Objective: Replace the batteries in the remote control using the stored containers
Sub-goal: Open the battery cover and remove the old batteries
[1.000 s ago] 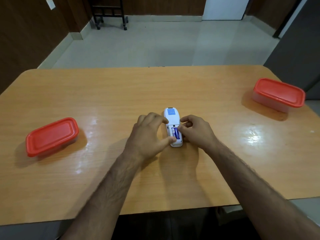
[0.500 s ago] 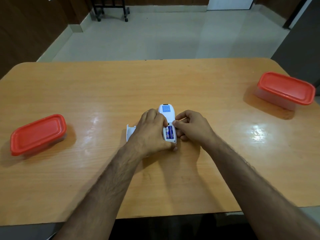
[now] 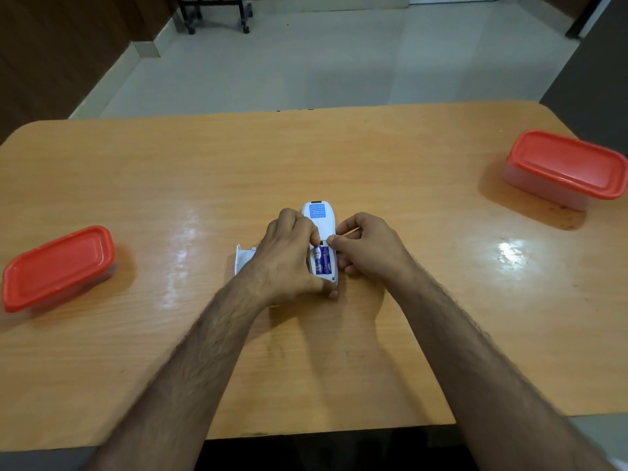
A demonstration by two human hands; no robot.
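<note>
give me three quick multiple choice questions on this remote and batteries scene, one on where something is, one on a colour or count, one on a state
1. Where does the battery cover lie?
A. on the table just left of the left hand
B. on a container lid
C. clipped on the remote

2. How many red-lidded containers stand on the table?
A. one
B. two
C. three

3. What state is the remote's battery bay in?
A. covered and closed
B. open and empty
C. open, with purple batteries inside

Answers:
1 A, the white cover shows beside the left hand.
2 B, a left container and a right container.
3 C, the purple cells show in the uncovered bay, between the left hand and the right hand.
</note>
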